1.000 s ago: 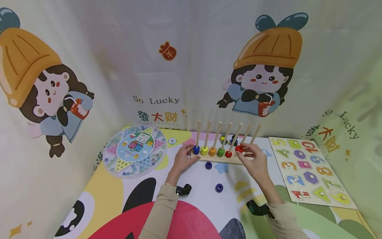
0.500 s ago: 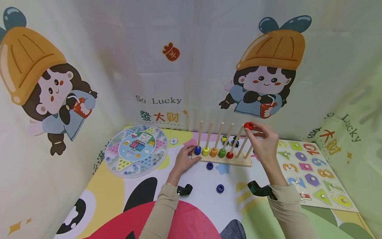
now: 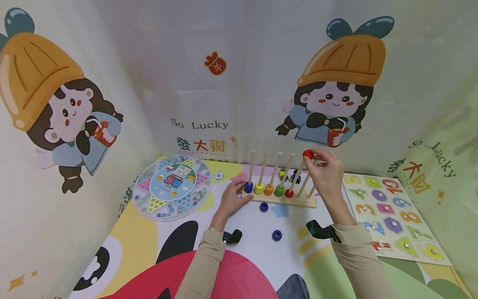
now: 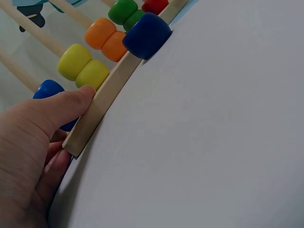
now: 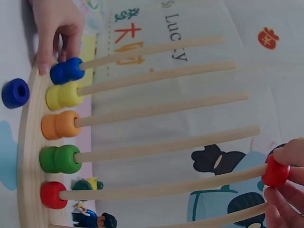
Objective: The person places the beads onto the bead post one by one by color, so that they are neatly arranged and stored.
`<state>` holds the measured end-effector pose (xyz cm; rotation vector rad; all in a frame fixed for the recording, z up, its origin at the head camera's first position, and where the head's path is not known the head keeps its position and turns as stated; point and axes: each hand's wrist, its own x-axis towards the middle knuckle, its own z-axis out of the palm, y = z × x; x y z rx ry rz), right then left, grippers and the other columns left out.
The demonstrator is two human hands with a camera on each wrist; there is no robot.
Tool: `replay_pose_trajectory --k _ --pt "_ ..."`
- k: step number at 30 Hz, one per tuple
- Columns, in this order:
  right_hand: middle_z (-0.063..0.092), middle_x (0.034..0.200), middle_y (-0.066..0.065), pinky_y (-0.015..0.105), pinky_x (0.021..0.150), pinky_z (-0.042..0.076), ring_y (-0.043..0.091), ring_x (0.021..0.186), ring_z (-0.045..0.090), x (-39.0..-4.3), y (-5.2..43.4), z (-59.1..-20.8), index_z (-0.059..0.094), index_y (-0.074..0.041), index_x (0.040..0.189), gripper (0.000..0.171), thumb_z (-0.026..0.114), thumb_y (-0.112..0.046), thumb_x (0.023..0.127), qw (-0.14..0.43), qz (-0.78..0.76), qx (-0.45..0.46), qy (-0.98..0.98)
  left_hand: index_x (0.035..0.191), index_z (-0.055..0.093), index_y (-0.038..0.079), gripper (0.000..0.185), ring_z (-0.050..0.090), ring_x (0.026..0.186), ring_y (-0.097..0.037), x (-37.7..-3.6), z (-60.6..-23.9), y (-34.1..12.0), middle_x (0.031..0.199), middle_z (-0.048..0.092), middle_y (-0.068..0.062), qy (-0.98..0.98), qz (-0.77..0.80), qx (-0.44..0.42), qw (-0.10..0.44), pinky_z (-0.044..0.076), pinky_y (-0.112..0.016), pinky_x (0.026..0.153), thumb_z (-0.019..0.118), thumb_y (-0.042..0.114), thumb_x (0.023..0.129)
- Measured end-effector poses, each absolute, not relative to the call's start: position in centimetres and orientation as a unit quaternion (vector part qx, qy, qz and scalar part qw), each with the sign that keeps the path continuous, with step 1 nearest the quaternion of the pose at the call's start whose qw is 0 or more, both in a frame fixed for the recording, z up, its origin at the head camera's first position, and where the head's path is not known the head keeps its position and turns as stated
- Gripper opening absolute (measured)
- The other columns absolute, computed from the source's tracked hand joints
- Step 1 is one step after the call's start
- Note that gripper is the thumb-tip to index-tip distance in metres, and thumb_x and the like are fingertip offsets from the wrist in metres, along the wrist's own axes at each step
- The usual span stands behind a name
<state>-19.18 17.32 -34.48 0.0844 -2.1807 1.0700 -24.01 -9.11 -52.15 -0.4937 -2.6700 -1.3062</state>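
Note:
A wooden peg rack [image 3: 302, 202] with several upright pegs stands at the back of the table. Its first pegs carry pairs of blue, yellow [image 5: 64, 96], orange [image 5: 60, 125] and green beads [image 5: 60, 159]; one red bead [image 5: 53, 195] sits at the foot of the fifth. My left hand [image 3: 231, 202] grips the rack's left end, thumb on the front edge beside the yellow beads. Between thumb and fingers, my right hand [image 3: 328, 172] pinches another red bead [image 5: 275, 172] right at the tip of the fifth peg. The last two pegs are bare.
Two dark blue beads lie loose in front: one near the rack [image 3: 264, 207], another bead [image 3: 276, 235] closer to me. A round marble game board [image 3: 149, 214] lies left, a number puzzle board [image 3: 392, 224] right. Small toy figures [image 3: 296, 176] stand behind the rack.
My right hand has lifted the red bead from low beside the sixth peg up and then slightly left to the fifth peg's tip. The left hand keeps its grip on the rack.

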Motion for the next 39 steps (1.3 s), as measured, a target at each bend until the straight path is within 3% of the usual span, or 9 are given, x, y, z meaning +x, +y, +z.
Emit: replay_pose_trajectory --k 7,10,16,21,28,34,39 --pt "0.064 0.108 0.019 0.026 0.074 0.050 0.034 0.095 0.065 -19.0 17.1 -34.0 0.071 0.006 0.109 0.026 0.074 -0.008 0.087 0.335 0.402 0.041 -0.851 0.134 0.059 -0.003 0.064 0.056 0.113 -0.027 -24.2 -52.3 -9.1 0.134 0.056 -0.013 -0.884 -0.433 -0.162 0.064 0.049 -0.039 0.095 0.080 0.030 0.083" --pt "0.064 0.109 0.019 0.025 0.074 0.049 0.033 0.094 0.065 -18.8 17.0 -34.1 0.071 0.006 0.108 0.026 0.074 -0.008 0.087 0.335 0.400 0.045 -0.852 0.134 0.059 -0.003 0.064 0.056 0.113 -0.028 -24.2 -52.3 -9.1 0.134 0.056 -0.013 -0.883 -0.436 -0.163 0.065 0.048 -0.040 0.095 0.080 0.030 0.082" --pt "0.065 0.104 0.019 0.012 0.072 0.045 0.033 0.090 0.066 -18.0 17.1 -35.1 0.072 0.005 0.107 0.023 0.075 -0.007 0.087 0.346 0.412 0.059 -0.841 0.134 0.058 -0.002 0.064 0.055 0.115 -0.028 -24.3 -52.2 -9.0 0.135 0.056 -0.013 -0.882 -0.438 -0.160 0.064 0.047 -0.041 0.096 0.080 0.029 0.083" --pt "0.068 0.097 0.017 0.019 0.067 0.051 0.031 0.084 0.068 -17.4 16.4 -37.5 0.073 0.004 0.101 0.020 0.077 -0.002 0.083 0.326 0.422 0.070 -0.843 0.134 0.059 -0.002 0.064 0.055 0.115 -0.029 -24.6 -52.3 -9.2 0.134 0.056 -0.013 -0.882 -0.436 -0.163 0.072 0.047 -0.041 0.096 0.080 0.030 0.083" --pt "0.071 0.092 0.018 0.040 0.064 0.058 0.034 0.080 0.069 -16.8 14.1 -42.7 0.073 0.005 0.098 0.021 0.079 -0.003 0.080 0.206 0.427 0.094 -0.876 0.134 0.059 -0.002 0.065 0.055 0.115 -0.028 -24.6 -52.3 -9.3 0.135 0.056 -0.013 -0.884 -0.432 -0.162 0.071 0.048 -0.040 0.096 0.080 0.030 0.083" --pt "0.071 0.101 0.014 0.044 0.075 0.057 0.029 0.089 0.069 -16.2 12.0 -46.5 0.072 0.002 0.105 0.028 0.080 -0.012 0.082 0.084 0.399 0.083 -0.909 0.133 0.059 -0.004 0.064 0.056 0.114 -0.029 -24.4 -52.3 -9.2 0.134 0.057 -0.014 -0.886 -0.429 -0.163 0.070 0.049 -0.039 0.095 0.080 0.030 0.083" --pt "0.071 0.100 0.010 0.045 0.076 0.055 0.026 0.089 0.068 -16.1 10.7 -47.7 0.073 -0.002 0.105 0.029 0.080 -0.015 0.081 0.057 0.375 0.066 -0.923 0.133 0.059 -0.003 0.063 0.057 0.113 -0.028 -24.2 -52.3 -9.1 0.134 0.056 -0.013 -0.884 -0.433 -0.161 0.069 0.050 -0.038 0.094 0.080 0.030 0.083"
